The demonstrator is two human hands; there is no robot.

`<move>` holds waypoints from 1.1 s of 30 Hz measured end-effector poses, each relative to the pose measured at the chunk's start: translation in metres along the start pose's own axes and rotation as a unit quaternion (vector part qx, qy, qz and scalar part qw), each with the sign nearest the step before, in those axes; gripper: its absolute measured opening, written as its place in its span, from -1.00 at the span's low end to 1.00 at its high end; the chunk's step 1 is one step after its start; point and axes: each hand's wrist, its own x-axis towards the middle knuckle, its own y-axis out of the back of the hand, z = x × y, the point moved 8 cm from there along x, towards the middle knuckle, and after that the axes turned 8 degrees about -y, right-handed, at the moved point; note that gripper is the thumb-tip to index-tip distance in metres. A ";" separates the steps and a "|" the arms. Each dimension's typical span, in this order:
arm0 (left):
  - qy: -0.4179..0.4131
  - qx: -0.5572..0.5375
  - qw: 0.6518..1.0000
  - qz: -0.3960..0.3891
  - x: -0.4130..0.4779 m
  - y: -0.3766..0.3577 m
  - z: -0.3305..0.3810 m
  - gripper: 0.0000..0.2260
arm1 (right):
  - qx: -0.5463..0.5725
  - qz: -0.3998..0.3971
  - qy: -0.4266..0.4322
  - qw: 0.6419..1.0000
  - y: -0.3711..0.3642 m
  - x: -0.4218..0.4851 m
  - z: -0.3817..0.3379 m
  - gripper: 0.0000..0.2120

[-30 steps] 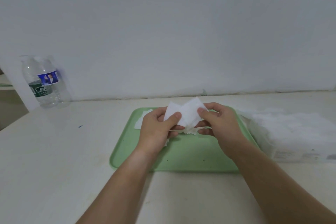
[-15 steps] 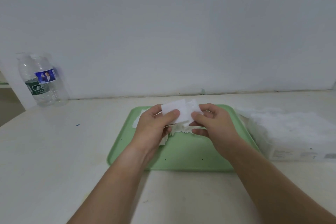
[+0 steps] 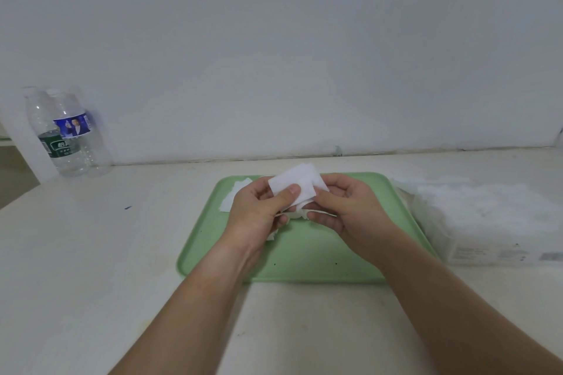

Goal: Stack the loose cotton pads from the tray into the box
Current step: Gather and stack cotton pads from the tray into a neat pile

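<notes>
While the left hand [image 3: 259,211] and the right hand [image 3: 353,210] meet above the far half of the green tray [image 3: 304,266], they share a small sheaf of white cotton pads [image 3: 300,181], lifted clear of the tray floor. The left hand pinches the sheaf, with its thumb laid flat across the front of the nearest pad and its fingers curled behind. The right hand pinches the sheaf's right edge between thumb and curled fingers. The pads in the sheaf are not squared up: corners of the rear ones show past the front one along the top and right.

More loose pads [image 3: 234,195] lie on the tray floor near its far left corner, partly hidden behind the left hand, and a crumpled few [image 3: 297,215] show below the two hands, between them. How many remain there cannot be told.

Just beside the tray's right edge stands the pale box [image 3: 487,254], its top heaped with fluffy white cotton. Well apart from the tray, to its far left against the wall [image 3: 274,55], stand two clear plastic bottles [image 3: 68,134]. Tray, box and bottles all rest on the cream surface [image 3: 91,253].
</notes>
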 end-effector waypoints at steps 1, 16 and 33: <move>-0.001 0.004 1.000 0.003 0.000 0.000 0.000 -0.89 | 0.008 -0.008 -0.001 1.000 -0.001 0.001 0.001 -0.86; -0.060 -0.009 0.996 -0.072 -0.003 -0.011 0.015 -0.69 | 0.056 -0.082 0.002 0.995 -0.008 0.002 -0.001 -0.68; 0.020 -0.044 0.999 -0.011 0.003 0.000 -0.002 -0.85 | 0.080 -0.030 0.002 0.996 -0.003 0.000 -0.007 -0.85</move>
